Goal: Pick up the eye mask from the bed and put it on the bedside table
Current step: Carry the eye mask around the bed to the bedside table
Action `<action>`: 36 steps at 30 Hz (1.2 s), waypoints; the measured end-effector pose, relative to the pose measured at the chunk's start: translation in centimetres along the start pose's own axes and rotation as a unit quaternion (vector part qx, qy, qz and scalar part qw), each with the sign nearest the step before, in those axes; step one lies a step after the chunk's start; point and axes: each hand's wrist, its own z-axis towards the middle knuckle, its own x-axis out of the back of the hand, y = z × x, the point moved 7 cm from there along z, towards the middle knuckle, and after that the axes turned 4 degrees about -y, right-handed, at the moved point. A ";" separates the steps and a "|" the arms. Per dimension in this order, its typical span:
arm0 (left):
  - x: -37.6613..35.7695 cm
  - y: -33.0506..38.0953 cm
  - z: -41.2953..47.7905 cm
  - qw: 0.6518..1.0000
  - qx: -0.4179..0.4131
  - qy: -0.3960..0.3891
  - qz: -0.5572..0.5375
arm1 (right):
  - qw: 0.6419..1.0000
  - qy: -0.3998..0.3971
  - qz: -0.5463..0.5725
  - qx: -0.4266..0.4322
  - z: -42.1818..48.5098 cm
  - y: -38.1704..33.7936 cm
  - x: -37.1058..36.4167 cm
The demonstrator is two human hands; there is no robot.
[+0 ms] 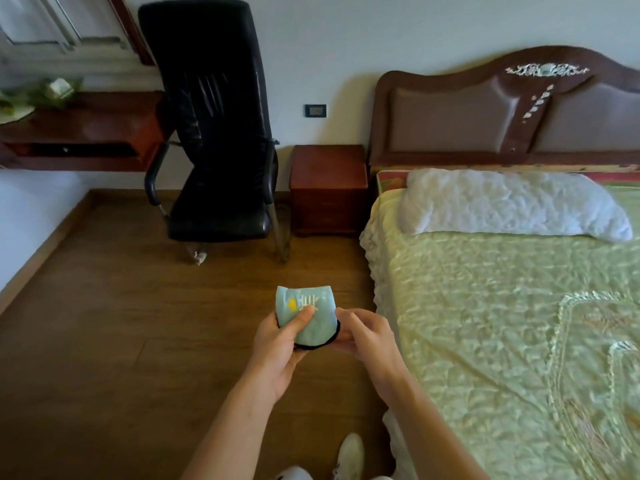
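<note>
The eye mask (311, 306) is light teal with a yellow and white print and a black edge. I hold it in front of me above the wooden floor, left of the bed (502, 306). My left hand (280, 344) grips its left side with the thumb on top. My right hand (367, 336) pinches its right edge. The bedside table (327, 168), a small reddish wooden cabinet, stands against the wall ahead, between the chair and the headboard.
A black office chair (214, 140) stands left of the bedside table. A wooden desk (86, 129) with a plant is at the far left. A white pillow (512, 202) lies at the head of the green-covered bed. My white shoes (349, 455) show below.
</note>
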 end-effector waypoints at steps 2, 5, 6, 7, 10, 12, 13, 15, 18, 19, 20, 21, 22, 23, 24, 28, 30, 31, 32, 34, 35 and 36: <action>-2.1 1.5 2.6 1.000 0.003 -0.004 0.000 | 1.000 0.007 0.010 -0.001 3.0 -1.6 1.5; -4.3 3.4 6.1 1.000 0.005 -0.005 -0.007 | 1.000 0.007 0.012 0.000 6.8 -3.7 3.2; -4.9 4.1 7.4 1.000 0.006 -0.006 -0.007 | 1.000 0.008 0.010 0.001 8.1 -4.2 3.7; -5.5 4.8 8.6 1.000 0.006 -0.007 -0.005 | 1.000 0.011 0.009 0.000 9.4 -4.8 4.1; -6.9 6.6 12.5 1.000 0.007 -0.009 -0.002 | 1.000 0.014 0.005 0.000 13.6 -5.9 5.3; -7.7 7.7 15.2 1.000 0.013 -0.011 -0.006 | 1.000 0.016 0.007 -0.004 16.2 -6.6 5.8; -8.0 8.2 16.6 1.000 0.015 -0.013 -0.008 | 1.000 0.015 0.013 -0.007 17.4 -7.0 6.0; -8.7 9.6 19.7 1.000 0.018 -0.017 -0.011 | 1.000 0.012 0.022 -0.011 20.4 -8.1 6.5; -9.8 12.2 25.1 0.999 0.020 -0.026 -0.013 | 1.000 0.016 0.026 -0.005 26.0 -10.4 7.3; -10.2 13.3 27.1 0.999 0.018 -0.031 -0.013 | 0.999 0.018 0.026 -0.004 28.1 -11.2 7.4; -10.6 14.5 29.1 0.999 0.017 -0.034 -0.014 | 1.000 0.022 0.020 -0.003 30.3 -11.9 7.5; -11.0 15.9 31.2 0.999 0.015 -0.038 -0.013 | 1.000 0.028 0.013 -0.005 32.5 -12.7 7.6; -11.4 17.2 33.3 0.999 0.015 -0.041 -0.014 | 0.999 0.036 0.006 -0.008 34.7 -13.5 7.7; -11.7 18.5 35.2 0.999 0.014 -0.045 -0.014 | 0.999 0.043 0.000 -0.013 36.8 -14.3 7.8; -12.0 19.7 36.9 0.999 0.014 -0.048 -0.013 | 0.999 0.049 -0.003 -0.018 38.8 -15.0 7.8; -13.0 24.4 43.5 0.998 0.006 -0.059 -0.007 | 0.998 0.067 0.004 -0.019 46.0 -18.0 8.0; -13.4 26.2 46.2 0.998 0.008 -0.059 -0.004 | 0.997 0.071 0.000 -0.020 49.0 -19.3 8.0; -13.6 26.8 47.4 0.998 0.011 -0.061 -0.001 | 0.997 0.074 0.000 -0.022 50.3 -19.8 8.1; -13.9 27.4 48.5 0.998 0.015 -0.064 -0.001 | 0.997 0.077 0.003 -0.022 51.5 -20.2 8.2; -14.4 28.3 50.7 0.997 0.020 -0.068 -0.003 | 0.997 0.077 0.012 -0.019 53.9 -21.0 8.4; -14.6 28.7 51.9 0.998 0.022 -0.067 -0.005 | 0.997 0.075 0.017 -0.019 55.0 -21.4 8.5; -14.7 29.1 53.1 0.998 0.023 -0.065 -0.006 | 0.997 0.069 0.021 -0.019 56.3 -21.8 8.7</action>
